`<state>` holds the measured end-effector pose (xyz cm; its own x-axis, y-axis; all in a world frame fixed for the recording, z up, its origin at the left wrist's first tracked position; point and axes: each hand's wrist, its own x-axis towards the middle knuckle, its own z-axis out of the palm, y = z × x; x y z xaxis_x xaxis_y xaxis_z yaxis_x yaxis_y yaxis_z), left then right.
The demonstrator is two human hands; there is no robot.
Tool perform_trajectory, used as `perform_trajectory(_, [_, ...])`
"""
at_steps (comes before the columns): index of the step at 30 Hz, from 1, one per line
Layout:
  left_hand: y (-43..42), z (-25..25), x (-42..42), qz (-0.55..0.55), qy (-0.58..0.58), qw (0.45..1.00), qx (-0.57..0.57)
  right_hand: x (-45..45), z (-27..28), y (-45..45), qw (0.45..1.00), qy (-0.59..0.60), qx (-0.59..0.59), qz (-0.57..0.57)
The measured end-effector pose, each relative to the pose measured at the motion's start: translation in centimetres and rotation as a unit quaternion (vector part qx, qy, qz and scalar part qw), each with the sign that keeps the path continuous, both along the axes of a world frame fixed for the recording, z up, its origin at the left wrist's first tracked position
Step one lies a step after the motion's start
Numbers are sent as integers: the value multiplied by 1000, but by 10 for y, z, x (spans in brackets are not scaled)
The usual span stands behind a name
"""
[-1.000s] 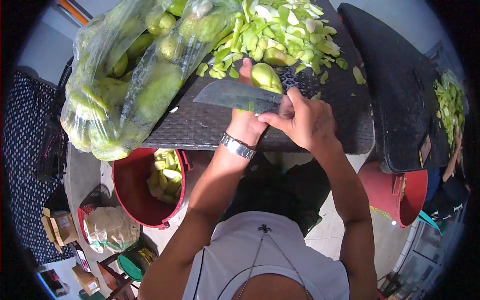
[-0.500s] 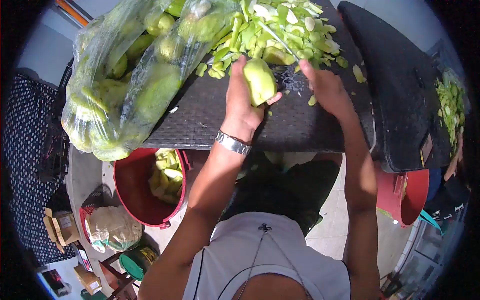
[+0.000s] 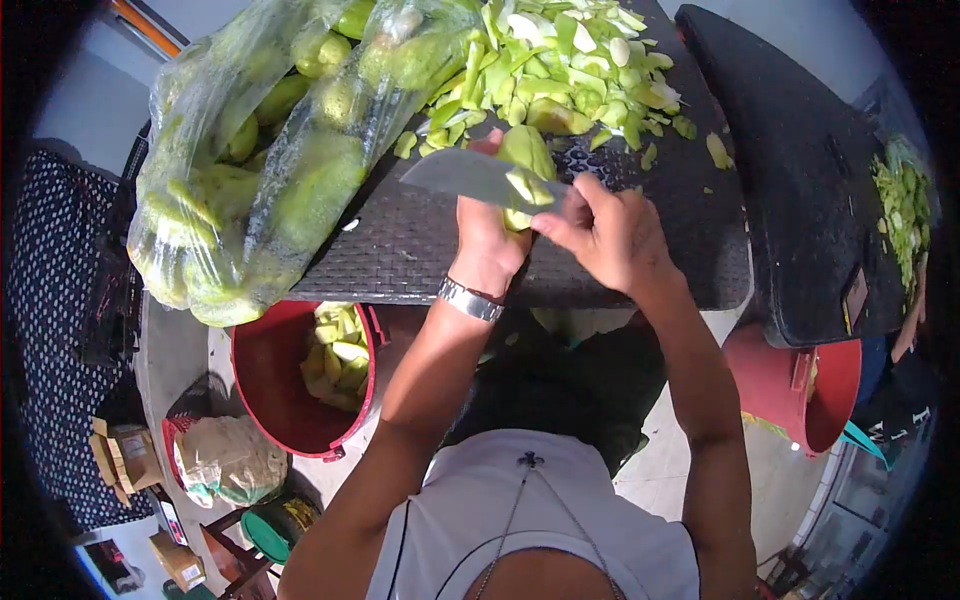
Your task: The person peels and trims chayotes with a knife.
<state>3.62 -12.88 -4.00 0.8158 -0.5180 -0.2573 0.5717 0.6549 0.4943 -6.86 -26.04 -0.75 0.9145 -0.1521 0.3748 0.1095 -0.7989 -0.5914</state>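
Note:
My left hand (image 3: 487, 240), with a metal watch at the wrist, is closed round a peeled pale-green fruit (image 3: 526, 150) that looks like a green mango. Gripped in my right hand (image 3: 615, 232) is a knife (image 3: 455, 175). Its broad blade points left and passes over the lower part of the fruit and my left fingers. A light green patch, peel or fruit flesh, shows against the blade. Just beyond both hands lies a heap of green peelings (image 3: 570, 75) on the dark woven-pattern table (image 3: 400, 262).
A clear plastic bag (image 3: 240, 190) of whole green fruit fills the table's left side. Below it stands a red bucket (image 3: 265, 385) with cut pieces inside. At right are another dark table (image 3: 790, 180), more peelings (image 3: 900, 215) and a second red bucket (image 3: 770, 370).
My right hand has brought the knife down and left from the peelings, so the blade now crosses the fruit. My left hand keeps hold of the fruit in nearly the same place.

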Motion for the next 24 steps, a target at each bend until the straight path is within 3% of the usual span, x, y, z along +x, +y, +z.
perform_trajectory(7, [5,8,-4,-17,4,1000,-19,7,-2,-10,999,-10,-9,29])
perform_trajectory(10, [2,12,-10,39,18,999,-6,7,-7,-17,999,-18,-30,18])
perform_trajectory(13, [15,34,-20,-66,-59,995,52,18,-3,-44,998,6,-63,-28])
perform_trajectory(15, [14,37,-16,-63,-66,995,41,28,-10,-51,999,-33,-17,-1])
perform_trajectory(17, [14,37,-13,-65,-61,994,64,27,-10,-53,996,-3,84,1])
perform_trajectory(19, [12,39,-14,-66,-18,996,49,17,25,-28,967,90,239,-21])
perform_trajectory(21, [2,23,-6,-24,4,999,-28,5,28,-6,994,65,88,13])
perform_trajectory(22, [4,18,-8,-23,0,1000,12,-2,26,3,998,57,15,29])
perform_trajectory(24, [7,13,-7,-56,-17,998,-28,-9,19,12,999,38,4,33])
